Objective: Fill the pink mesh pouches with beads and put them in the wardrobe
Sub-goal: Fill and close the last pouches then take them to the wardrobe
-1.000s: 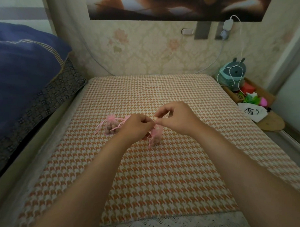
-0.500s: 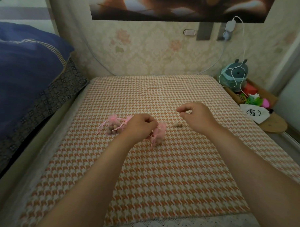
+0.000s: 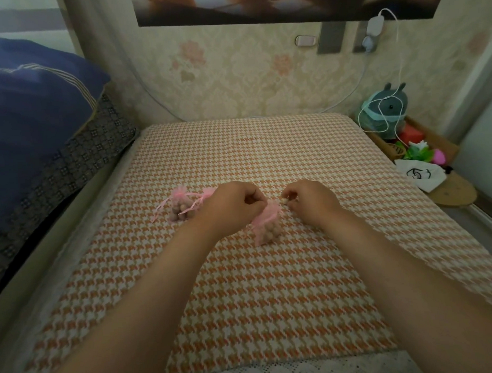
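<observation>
Back beside the bead-stuffed pink pouch (image 3: 266, 224) pinched by the left hand (image 3: 234, 202), right hand (image 3: 309, 199) grips a bead (image 3: 284, 201).

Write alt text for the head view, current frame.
Over a checked mat, the left hand holds open the top of a pink pouch of beads while the right hand brings a bead to it in its fingers. A second, tied pouch lies to the left.

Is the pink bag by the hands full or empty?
Nearly full: the pink mesh pouch bulges with round beads. The left hand holds its top; the right hand brings another bead.
</observation>
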Demonstrator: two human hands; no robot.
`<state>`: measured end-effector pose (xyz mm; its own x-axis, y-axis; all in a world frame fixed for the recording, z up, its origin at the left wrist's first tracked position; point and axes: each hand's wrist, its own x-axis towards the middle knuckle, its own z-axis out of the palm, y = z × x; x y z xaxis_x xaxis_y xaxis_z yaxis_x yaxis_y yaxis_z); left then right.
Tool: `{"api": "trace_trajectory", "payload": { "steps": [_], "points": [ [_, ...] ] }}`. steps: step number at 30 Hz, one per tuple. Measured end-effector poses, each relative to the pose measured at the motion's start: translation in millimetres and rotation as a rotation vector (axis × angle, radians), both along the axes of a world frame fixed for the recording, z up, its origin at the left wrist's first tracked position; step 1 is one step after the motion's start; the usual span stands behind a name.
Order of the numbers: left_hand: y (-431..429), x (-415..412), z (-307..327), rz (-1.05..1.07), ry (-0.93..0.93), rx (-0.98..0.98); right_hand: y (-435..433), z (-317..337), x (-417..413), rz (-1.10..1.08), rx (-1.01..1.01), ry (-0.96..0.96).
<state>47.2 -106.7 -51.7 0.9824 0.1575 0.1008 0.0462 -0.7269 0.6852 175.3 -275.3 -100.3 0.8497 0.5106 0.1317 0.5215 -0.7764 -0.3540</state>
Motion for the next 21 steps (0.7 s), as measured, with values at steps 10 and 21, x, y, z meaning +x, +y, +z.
{"api": "trace_trajectory", "payload": {
  "steps": [10, 21],
  "points": [
    [-0.3, -11.1, 6.3, -0.057, 0.053, 0.075, -3.1, 5.5, -6.6, -0.001, 0.175, 0.066],
    [-1.1, -20.7, 6.5, -0.062, 0.051, 0.093, 0.2, 59.4, -49.4, 0.209, 0.503, 0.218]
  ]
}}
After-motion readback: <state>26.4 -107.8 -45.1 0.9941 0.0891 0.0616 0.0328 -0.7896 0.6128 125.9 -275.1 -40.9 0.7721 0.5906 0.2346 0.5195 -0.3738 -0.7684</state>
